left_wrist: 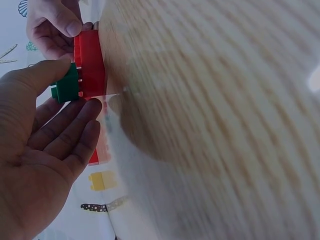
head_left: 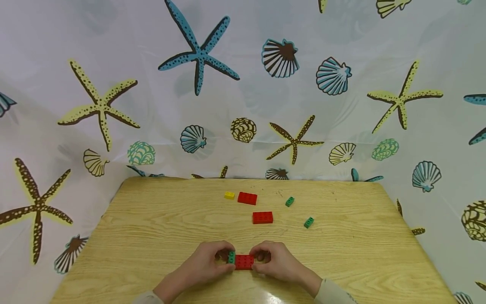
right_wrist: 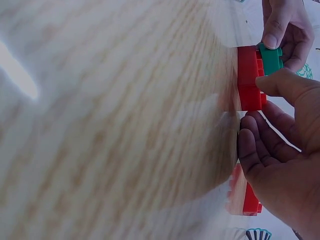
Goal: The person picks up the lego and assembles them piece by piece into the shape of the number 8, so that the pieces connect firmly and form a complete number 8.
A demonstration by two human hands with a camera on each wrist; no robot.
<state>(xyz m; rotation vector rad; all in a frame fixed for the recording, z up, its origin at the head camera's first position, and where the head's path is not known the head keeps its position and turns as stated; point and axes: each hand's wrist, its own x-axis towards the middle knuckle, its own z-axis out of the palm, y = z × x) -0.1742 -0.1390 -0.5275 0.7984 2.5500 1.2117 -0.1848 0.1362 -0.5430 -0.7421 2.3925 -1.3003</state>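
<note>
A red toy brick (head_left: 244, 262) lies on the wooden table near its front, studs up. On its left end sits a small green brick (head_left: 231, 258), set crosswise over the studs; in the left wrist view the green brick (left_wrist: 68, 85) looks slightly tilted on the red brick (left_wrist: 92, 62). My left hand (head_left: 208, 262) pinches the green brick between thumb and fingers. With thumb in front and fingers behind, my right hand (head_left: 276, 261) holds the right end of the red brick (right_wrist: 249, 78).
Farther back on the table (head_left: 171, 219) lie two more red bricks, one nearer (head_left: 263, 218) and one behind it (head_left: 247, 198). A small yellow brick (head_left: 229, 195) is beside the rear one. Two small green bricks, one farther (head_left: 290, 202), one nearer (head_left: 309, 222), lie to the right.
</note>
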